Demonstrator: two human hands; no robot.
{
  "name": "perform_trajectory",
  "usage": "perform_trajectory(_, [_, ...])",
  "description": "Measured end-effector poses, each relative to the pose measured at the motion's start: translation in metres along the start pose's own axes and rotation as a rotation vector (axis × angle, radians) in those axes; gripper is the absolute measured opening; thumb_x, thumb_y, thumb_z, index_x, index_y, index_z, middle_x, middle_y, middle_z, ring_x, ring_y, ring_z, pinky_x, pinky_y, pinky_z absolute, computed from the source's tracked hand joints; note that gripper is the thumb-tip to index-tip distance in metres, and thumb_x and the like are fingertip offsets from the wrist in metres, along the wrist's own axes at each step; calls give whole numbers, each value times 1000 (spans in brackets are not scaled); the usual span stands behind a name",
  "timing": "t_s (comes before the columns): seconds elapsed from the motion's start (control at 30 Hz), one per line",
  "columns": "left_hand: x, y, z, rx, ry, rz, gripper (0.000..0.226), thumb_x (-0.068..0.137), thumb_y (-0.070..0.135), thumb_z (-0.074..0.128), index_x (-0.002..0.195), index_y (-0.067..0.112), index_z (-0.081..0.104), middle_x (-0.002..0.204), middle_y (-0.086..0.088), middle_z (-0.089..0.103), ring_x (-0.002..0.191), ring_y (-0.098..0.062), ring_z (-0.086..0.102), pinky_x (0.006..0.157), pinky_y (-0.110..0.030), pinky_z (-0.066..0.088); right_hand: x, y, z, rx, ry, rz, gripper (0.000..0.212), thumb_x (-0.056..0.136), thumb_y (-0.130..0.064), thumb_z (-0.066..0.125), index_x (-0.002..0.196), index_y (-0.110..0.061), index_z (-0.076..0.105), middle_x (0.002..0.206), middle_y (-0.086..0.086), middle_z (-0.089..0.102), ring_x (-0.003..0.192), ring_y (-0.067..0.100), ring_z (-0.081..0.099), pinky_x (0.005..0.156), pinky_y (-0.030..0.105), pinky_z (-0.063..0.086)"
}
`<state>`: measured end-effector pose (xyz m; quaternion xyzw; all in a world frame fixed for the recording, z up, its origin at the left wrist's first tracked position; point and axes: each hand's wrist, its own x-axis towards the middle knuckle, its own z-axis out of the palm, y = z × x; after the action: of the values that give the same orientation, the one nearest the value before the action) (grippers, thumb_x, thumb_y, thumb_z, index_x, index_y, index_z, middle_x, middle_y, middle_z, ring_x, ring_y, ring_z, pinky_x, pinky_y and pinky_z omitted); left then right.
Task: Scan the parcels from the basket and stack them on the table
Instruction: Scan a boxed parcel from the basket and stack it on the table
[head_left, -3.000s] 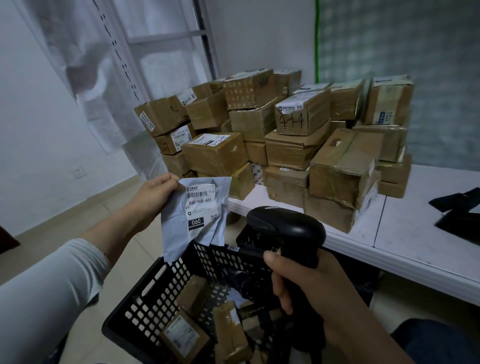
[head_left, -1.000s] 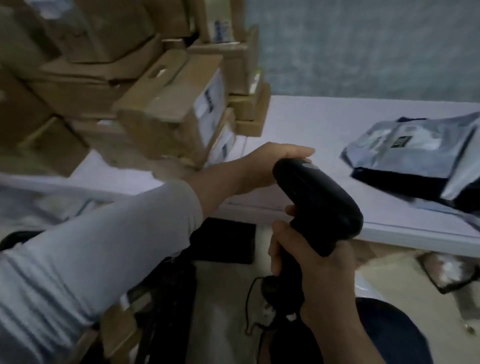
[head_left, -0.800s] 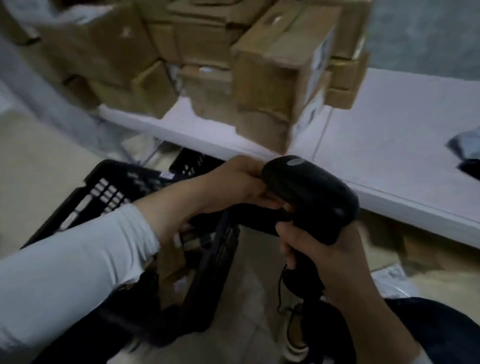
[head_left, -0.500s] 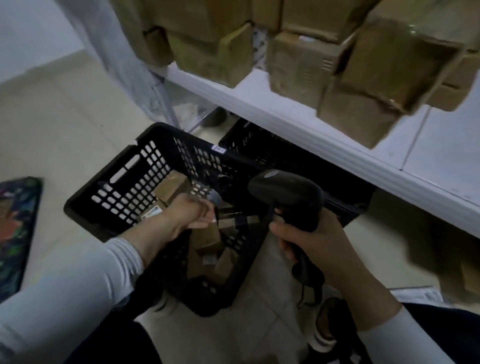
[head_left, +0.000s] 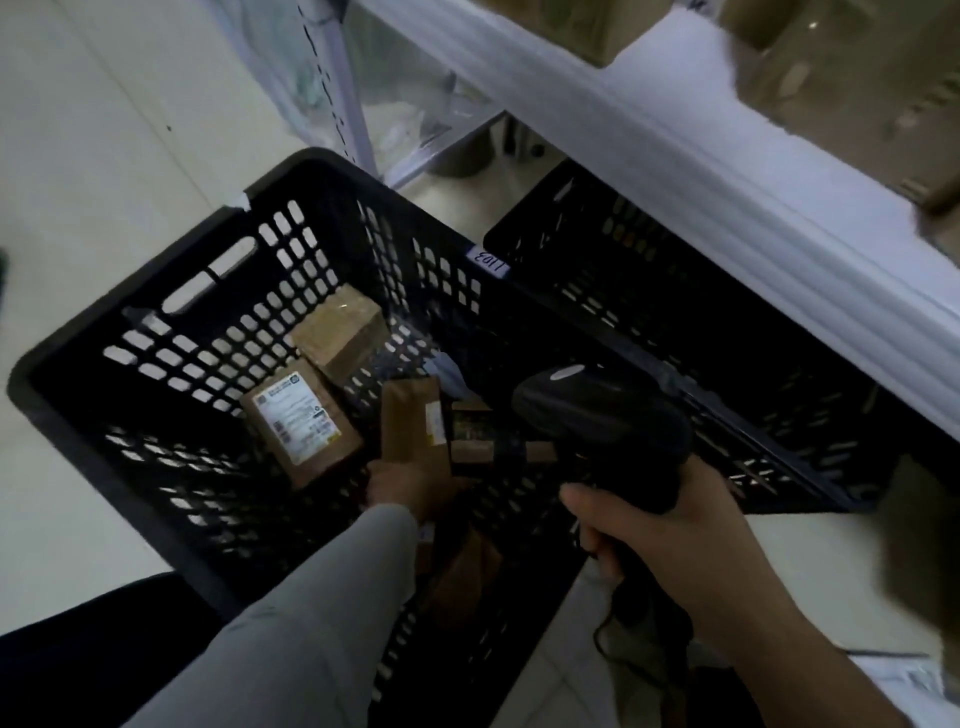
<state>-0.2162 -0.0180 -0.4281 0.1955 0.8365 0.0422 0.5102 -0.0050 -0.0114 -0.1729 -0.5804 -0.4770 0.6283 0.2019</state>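
A black plastic basket stands on the floor with several brown parcels inside. My left hand reaches deep into it and grips the lower end of a narrow brown parcel that stands upright. To its left lies a box with a white label, and behind that a plain brown box. My right hand grips a black barcode scanner above the basket's right side, head pointing left. The white table edge runs across the top right.
A second black basket sits under the table, right behind the first. Blurred brown cartons stand on the table at the top right. Pale floor tiles lie to the left. The scanner's cable hangs below my right hand.
My view has swung from the table down to the basket. My left hand let go of the grey mailer bag, which now lies on the table, and has gone down into the basket onto a brown parcel.
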Motion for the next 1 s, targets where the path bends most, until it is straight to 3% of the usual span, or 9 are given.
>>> perform_trajectory(0.1, [-60,9,-24,-258,2,-149,123,61,45,85,146,-4,11,145,-18,33,132,-33,38,103,-38,39,7,-2,2,6,-5,3,18,79,-9,72,74,-2,56,54,9,61,42,19,50,46,27,45])
perform_trajectory(0.2, [-17,-10,-35,-368,-67,-35,137,26,62,88,140,6,36,137,-16,46,120,-33,51,100,-39,46,5,-9,3,-13,-34,-13,18,81,-9,71,74,-3,55,52,8,60,41,17,50,46,26,46])
perform_trajectory(0.23, [-17,-10,-46,-430,-155,-48,130,22,62,90,132,8,47,130,-18,53,112,-35,56,97,-44,49,3,-12,4,-11,-41,-17,16,82,-8,71,76,-3,56,51,8,59,40,17,49,47,27,46])
perform_trajectory(0.33, [-78,8,-91,-644,-274,56,51,75,34,76,111,2,62,102,-18,66,94,-35,64,82,-43,52,-6,-22,6,18,-51,-21,18,81,-7,71,95,-3,60,53,9,60,42,20,50,50,32,45])
perform_trajectory(0.43, [-129,14,-132,-789,-469,184,31,65,26,73,91,8,69,87,-12,70,82,-27,65,76,-35,51,-22,-34,7,25,-52,-46,21,80,-6,72,98,-3,62,55,10,61,43,21,50,50,33,44])
perform_trajectory(0.53, [-168,4,-157,-895,-549,279,44,45,20,82,86,6,75,93,-14,69,83,-25,67,80,-36,53,-47,-45,3,41,-51,-86,19,80,-4,72,95,1,62,55,12,60,41,21,49,48,34,43])
perform_trajectory(0.7, [-230,-10,-168,-991,-683,472,97,26,13,94,115,3,56,102,-20,69,87,-31,70,70,-42,59,-93,-57,-5,47,-40,-183,17,79,-3,73,93,0,62,55,13,61,44,23,50,48,34,42])
perform_trajectory(0.87, [-279,-10,-167,-1017,-721,630,100,28,9,92,118,2,51,100,-24,68,85,-34,70,66,-44,58,-135,-64,-7,48,-40,-291,16,79,-6,74,90,0,63,55,11,62,44,21,50,46,30,43])
perform_trajectory(1.0, [-304,-11,-170,-987,-857,728,66,55,12,83,118,3,64,114,-23,65,104,-35,65,86,-50,52,-161,-72,-9,72,-48,-332,17,78,-7,74,89,1,63,57,13,62,43,20,52,48,28,44])
